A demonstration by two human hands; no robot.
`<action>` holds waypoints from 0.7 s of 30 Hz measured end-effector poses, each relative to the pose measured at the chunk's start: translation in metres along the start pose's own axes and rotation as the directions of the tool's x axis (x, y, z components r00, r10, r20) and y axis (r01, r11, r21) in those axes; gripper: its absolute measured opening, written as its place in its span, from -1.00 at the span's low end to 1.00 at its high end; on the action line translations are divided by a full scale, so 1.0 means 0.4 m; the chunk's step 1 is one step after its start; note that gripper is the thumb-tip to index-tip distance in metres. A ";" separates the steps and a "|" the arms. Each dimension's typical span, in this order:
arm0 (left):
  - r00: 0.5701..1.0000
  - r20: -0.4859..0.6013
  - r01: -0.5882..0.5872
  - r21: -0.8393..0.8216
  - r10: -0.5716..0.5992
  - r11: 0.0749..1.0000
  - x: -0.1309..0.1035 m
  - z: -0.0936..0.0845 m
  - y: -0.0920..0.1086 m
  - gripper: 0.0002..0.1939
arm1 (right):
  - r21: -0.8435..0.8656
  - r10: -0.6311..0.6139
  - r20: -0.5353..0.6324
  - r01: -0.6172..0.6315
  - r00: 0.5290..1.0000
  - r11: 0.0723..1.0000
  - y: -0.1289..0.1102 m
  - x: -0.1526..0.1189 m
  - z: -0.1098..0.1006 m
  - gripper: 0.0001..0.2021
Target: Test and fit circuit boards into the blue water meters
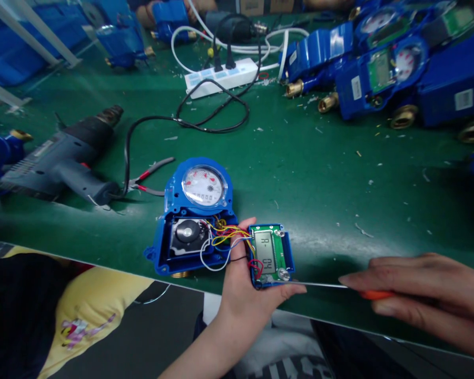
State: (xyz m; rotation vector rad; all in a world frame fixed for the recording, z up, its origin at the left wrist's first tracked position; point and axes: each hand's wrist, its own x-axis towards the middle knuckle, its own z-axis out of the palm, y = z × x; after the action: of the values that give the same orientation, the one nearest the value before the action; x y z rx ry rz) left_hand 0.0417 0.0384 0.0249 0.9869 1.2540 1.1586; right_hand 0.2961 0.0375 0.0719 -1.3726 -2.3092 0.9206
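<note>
Seen from the head camera, a blue-cased display module (265, 251) sits in the grip of the left hand (240, 295), raised by the near edge of the desk (319, 173), fingers up its left side, thumb along its near edge. Face up; the long side of its screen runs away from the person. Right hand (430, 289) well off to the module's right, its grip closed on a thin screwdriver (319, 285) by the orange handle. Shaft lies roughly level, pointing left, square across the module's long axis; tip end at the module's near edge, just on the near side of a round silvery part (284, 274). Contact there: cannot tell. Left hand is the nearer, touching the module; the right reaches it only by the shaft. Coloured wires (237, 230) run from the module leftward to an open blue meter (199, 216) standing on the desk. Pliers (152, 171) just beyond the meter's left side, heat gun (75, 152) farther left, power strip (225, 77) beyond.
</note>
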 end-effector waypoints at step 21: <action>0.999 -0.036 -0.027 0.167 0.034 0.986 0.003 -0.007 0.008 0.00 | 0.542 0.174 0.562 -0.519 0.808 0.660 0.002 0.064 0.009 -0.66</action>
State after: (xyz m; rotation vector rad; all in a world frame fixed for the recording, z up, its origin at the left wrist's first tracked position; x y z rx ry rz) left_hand 0.0386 0.0397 0.0276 1.1149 1.3882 1.1145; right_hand 0.2818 0.0585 0.0671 -1.3636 -1.6222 2.1815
